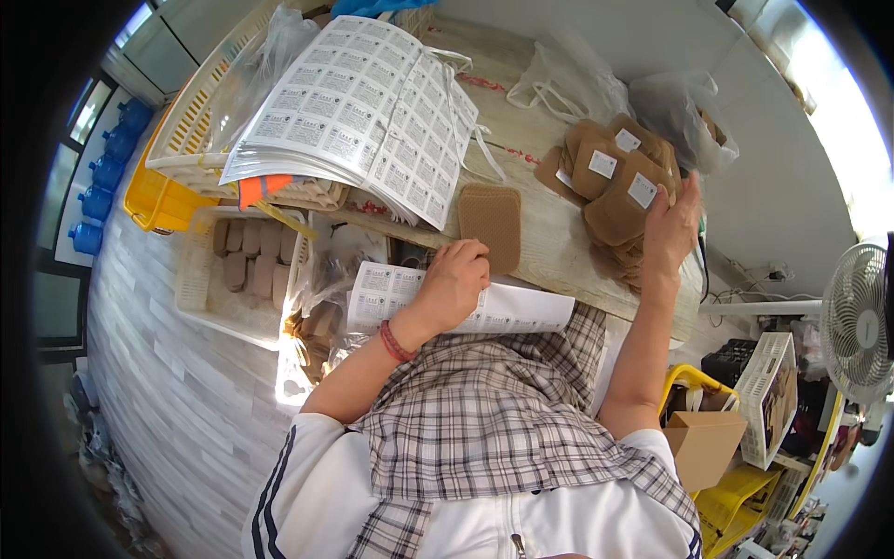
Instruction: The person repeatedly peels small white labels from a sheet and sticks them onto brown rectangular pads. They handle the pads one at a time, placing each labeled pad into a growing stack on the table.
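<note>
My left hand [454, 287] is curled over a white sheet of printed labels [382, 291] at the table's near edge, above my lap. Its fingertips reach the lower end of a brown, textured pad [491, 224] with rounded corners, which lies flat on the table. To the right, my right hand [672, 228] rests against a loose pile of similar brown pads [610, 224]. Its thumb lies on a pad beside a small white label [643, 190], and the fingers stretch apart from it along the pile's right side. Several pads there carry white labels.
A thick stack of label sheets [354, 102] leans over a cream basket [177, 140] at the back left. Below it, a white crate [200, 303] holds brown pads. Plastic bags [577, 79] lie at the back. A fan [855, 321] and cardboard box [703, 447] stand at right.
</note>
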The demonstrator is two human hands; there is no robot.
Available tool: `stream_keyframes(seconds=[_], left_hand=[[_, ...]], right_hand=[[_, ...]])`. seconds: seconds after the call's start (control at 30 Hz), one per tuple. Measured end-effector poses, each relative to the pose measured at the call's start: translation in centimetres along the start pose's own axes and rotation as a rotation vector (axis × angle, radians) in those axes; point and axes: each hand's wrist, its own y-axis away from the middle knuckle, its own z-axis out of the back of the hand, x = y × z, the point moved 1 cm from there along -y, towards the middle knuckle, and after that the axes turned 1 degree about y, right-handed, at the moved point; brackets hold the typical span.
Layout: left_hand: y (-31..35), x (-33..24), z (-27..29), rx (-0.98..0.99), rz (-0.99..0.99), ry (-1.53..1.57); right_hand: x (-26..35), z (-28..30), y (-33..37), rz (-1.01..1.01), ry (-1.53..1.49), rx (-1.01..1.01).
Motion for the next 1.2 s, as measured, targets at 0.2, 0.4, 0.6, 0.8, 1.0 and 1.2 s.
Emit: stream_keyframes(seconds=[0.2,0.4,0.6,0.8,1.0,1.2], left_hand=[[0.0,-2.2,-0.2,-0.065,0.117,0.11],[2.5,-1.8,0.6,0.006,0.33,0.217],[5.3,-0.8,1.0,0.002,0.43,0.205],[5.0,0.1,0.6,0.03,0.541,0.35],[4.8,0.6,0.7,0.045,0.545,0.355],[4.4,0.7,0.8,0.057,0.581,0.393]], right_hand=[[6.6,3.5,10.6,0.148,-0.524,0.622],[7.8,2.9,16.7,0.007,-0.719,0.85],[7.3,2.4,17.5,0.153,-0.784,0.773],[8.0,2.8,17.4,0.383,-0.723,0.579],[8.3,2.6,18.5,0.331,-0.754,0.55],[9.4,2.9,18.8,0.137,-0.805,0.576]])
